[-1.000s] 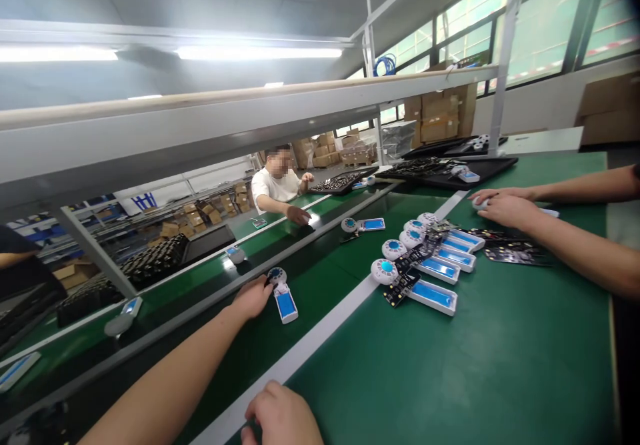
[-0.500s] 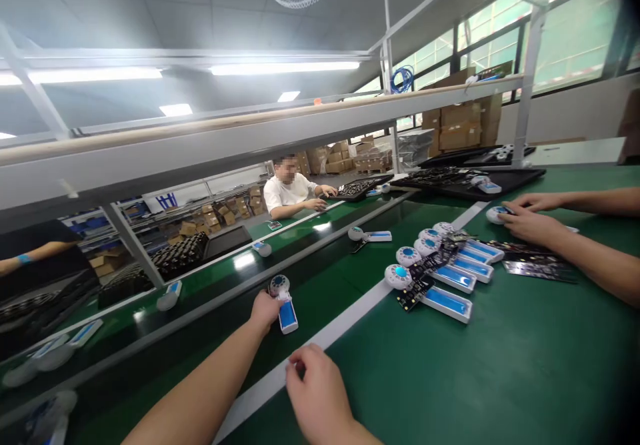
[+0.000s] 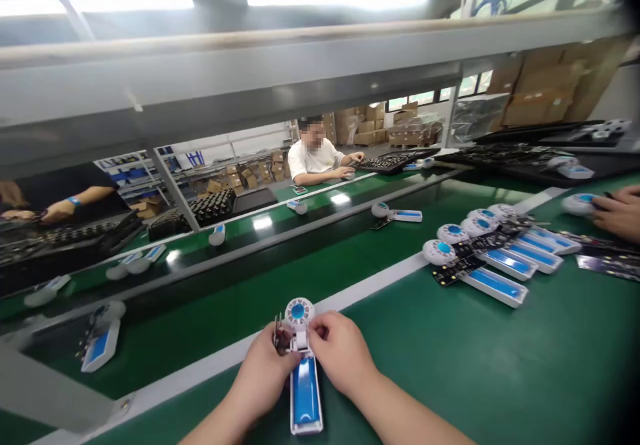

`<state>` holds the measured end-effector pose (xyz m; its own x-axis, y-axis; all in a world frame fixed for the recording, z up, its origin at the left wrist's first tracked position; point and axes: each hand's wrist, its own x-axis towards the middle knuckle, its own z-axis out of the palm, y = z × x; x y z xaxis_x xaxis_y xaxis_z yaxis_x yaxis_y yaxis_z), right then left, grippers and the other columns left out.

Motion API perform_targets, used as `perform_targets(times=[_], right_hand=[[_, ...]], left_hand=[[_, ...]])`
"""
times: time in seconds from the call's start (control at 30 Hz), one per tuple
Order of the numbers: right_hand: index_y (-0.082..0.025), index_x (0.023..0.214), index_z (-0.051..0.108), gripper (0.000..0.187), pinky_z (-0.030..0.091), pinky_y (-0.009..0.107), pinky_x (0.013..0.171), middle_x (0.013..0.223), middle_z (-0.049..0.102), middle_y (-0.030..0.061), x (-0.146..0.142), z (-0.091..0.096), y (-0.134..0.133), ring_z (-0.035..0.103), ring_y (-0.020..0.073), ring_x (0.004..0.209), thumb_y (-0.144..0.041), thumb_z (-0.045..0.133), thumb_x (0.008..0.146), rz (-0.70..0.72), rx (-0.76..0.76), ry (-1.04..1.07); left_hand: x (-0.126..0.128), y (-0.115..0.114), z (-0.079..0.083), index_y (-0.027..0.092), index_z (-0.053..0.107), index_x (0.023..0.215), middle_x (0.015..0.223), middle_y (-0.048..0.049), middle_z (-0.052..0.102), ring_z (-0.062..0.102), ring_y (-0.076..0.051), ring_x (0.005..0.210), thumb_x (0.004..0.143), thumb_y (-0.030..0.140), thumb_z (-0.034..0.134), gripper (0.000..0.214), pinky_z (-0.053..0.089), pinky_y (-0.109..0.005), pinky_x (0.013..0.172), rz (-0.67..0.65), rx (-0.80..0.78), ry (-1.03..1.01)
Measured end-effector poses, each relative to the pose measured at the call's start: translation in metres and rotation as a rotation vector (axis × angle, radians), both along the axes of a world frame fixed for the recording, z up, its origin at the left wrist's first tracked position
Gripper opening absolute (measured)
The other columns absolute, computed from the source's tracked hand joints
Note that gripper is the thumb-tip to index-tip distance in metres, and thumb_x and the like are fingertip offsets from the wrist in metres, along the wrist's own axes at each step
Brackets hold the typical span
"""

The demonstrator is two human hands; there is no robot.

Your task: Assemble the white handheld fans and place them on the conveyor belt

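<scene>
"Gripping away at centre: the left hand (image 3: 265,368) is clamped on the neck of a white device (image 3: 307,420), thumb on top, fingers curled at its left side."

"And the right hand (image 3: 345,351)?"

"Up at the same neck from the other side, thumb and forefinger close together! Whether those fingertips pinch it or only touch it, I cannot tell."

"So 2 hands, 1 device. How does it lie?"

"Between the fingertips, round head (image 3: 299,311) just beyond them, blue strip (image 3: 306,388) running back below them towards the wearer. And look, a dark part with metal prongs (image 3: 278,335), right by the left fingers! Too cramped to say how it is held."

"What's out to the right?"

"Well apart from the right fingers, a row of matching devices (image 3: 497,286) on the green surface (image 3: 425,371), heads nearer the fingers, dark circuit boards (image 3: 453,273) across them."

"And left?"

"A loose device (image 3: 101,346), well apart from the left fingers, blue face showing."

"Anyone else?"

"Yes! Far right of the right fingers, a co-worker's hand (image 3: 621,213) is at another white head (image 3: 577,204). Far beyond the fingertips, a person in a white shirt (image 3: 315,160) works near a dark tray (image 3: 393,163)."
</scene>
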<state>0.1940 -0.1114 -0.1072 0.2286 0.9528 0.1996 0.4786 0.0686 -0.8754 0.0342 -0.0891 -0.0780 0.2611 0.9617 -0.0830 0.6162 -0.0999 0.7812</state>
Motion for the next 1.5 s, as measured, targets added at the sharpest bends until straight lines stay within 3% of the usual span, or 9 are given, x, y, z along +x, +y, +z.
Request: perform_targets(times=[0.23,0.33,0.43,0.57,0.7,0.83,0.93,1.3,1.5], right_hand=[[-0.019,0.072,0.069,0.015,0.044,0.026,0.065,0.075,0.066,0.0013,-0.007,-0.002,-0.008,0.061,0.0168,0.070,-0.010,0.058,0.076,0.101,-0.008,-0.026],[-0.020,0.077,0.071,0.018,0.046,0.024,0.067,0.079,0.066,0.0000,-0.009,-0.001,-0.009,0.062,0.0142,0.072,-0.009,0.057,0.080,0.188,0.039,0.010],[-0.020,0.079,0.072,0.018,0.047,0.024,0.067,0.080,0.064,0.0007,-0.009,0.000,-0.010,0.062,0.0138,0.072,-0.009,0.058,0.082,0.241,0.118,0.100],[-0.019,0.077,0.071,0.015,0.048,0.024,0.067,0.078,0.063,0.0012,-0.010,-0.001,-0.012,0.061,0.0142,0.071,-0.010,0.060,0.082,0.234,0.146,0.183],[-0.019,0.071,0.067,0.018,0.045,0.024,0.063,0.076,0.061,-0.0002,-0.014,0.001,-0.018,0.059,0.0131,0.068,-0.007,0.058,0.080,0.238,0.106,0.159],[-0.018,0.059,0.055,0.024,0.039,0.023,0.060,0.068,0.056,-0.0026,-0.017,0.007,-0.023,0.053,0.0121,0.065,-0.003,0.055,0.077,0.216,0.073,0.046],[-0.018,0.057,0.049,0.025,0.036,0.023,0.059,0.067,0.054,-0.0034,-0.016,0.009,-0.025,0.051,0.0116,0.064,-0.004,0.054,0.077,0.219,0.064,0.008],[-0.019,0.055,0.049,0.025,0.036,0.023,0.057,0.066,0.054,-0.0030,-0.015,0.010,-0.025,0.052,0.0116,0.060,-0.006,0.053,0.076,0.166,-0.012,0.081],[-0.019,0.056,0.047,0.024,0.035,0.023,0.057,0.066,0.054,-0.0032,-0.014,0.011,-0.027,0.051,0.0113,0.060,-0.008,0.052,0.077,0.180,-0.003,0.030]], left_hand=[[-0.005,-0.010,0.004,0.019,0.067,0.095,0.094,-0.0046,0.069,0.064,-0.025,0.088,0.075,0.016,0.061,0.021,0.046,-0.034,0.080,-0.054,0.047,0.025],[-0.006,-0.014,0.002,0.020,0.068,0.098,0.101,-0.0057,0.067,0.062,-0.024,0.096,0.083,0.025,0.059,0.019,0.045,-0.035,0.087,-0.095,0.102,-0.004],[-0.006,-0.015,0.001,0.020,0.069,0.089,0.093,-0.0049,0.067,0.063,-0.022,0.087,0.087,0.025,0.054,0.016,0.048,-0.034,0.081,-0.123,0.121,-0.017],[-0.010,-0.015,-0.003,0.020,0.067,0.086,0.084,-0.0021,0.069,0.066,-0.021,0.080,0.082,0.018,0.057,0.011,0.052,-0.031,0.075,-0.065,0.128,-0.013],[-0.015,-0.015,-0.011,0.021,0.068,0.081,0.079,-0.0024,0.069,0.066,-0.019,0.074,0.090,0.023,0.055,0.016,0.054,-0.029,0.069,-0.117,0.327,0.046],[-0.017,-0.017,-0.018,0.025,0.068,0.111,0.102,-0.0052,0.071,0.067,-0.018,0.091,0.094,0.015,0.051,0.026,0.056,-0.031,0.081,-0.289,0.620,0.073],[-0.018,-0.018,-0.019,0.026,0.064,0.122,0.105,-0.0066,0.070,0.067,-0.019,0.092,0.095,0.012,0.050,0.033,0.058,-0.032,0.080,-0.343,0.768,0.116],[-0.022,-0.016,-0.020,0.027,0.061,0.127,0.110,-0.0066,0.069,0.067,-0.018,0.099,0.096,0.011,0.049,0.037,0.059,-0.030,0.084,-0.377,0.730,0.132],[-0.021,-0.016,-0.018,0.025,0.063,0.124,0.107,-0.0075,0.069,0.068,-0.019,0.095,0.095,0.010,0.050,0.035,0.059,-0.031,0.082,-0.379,0.810,0.170]])
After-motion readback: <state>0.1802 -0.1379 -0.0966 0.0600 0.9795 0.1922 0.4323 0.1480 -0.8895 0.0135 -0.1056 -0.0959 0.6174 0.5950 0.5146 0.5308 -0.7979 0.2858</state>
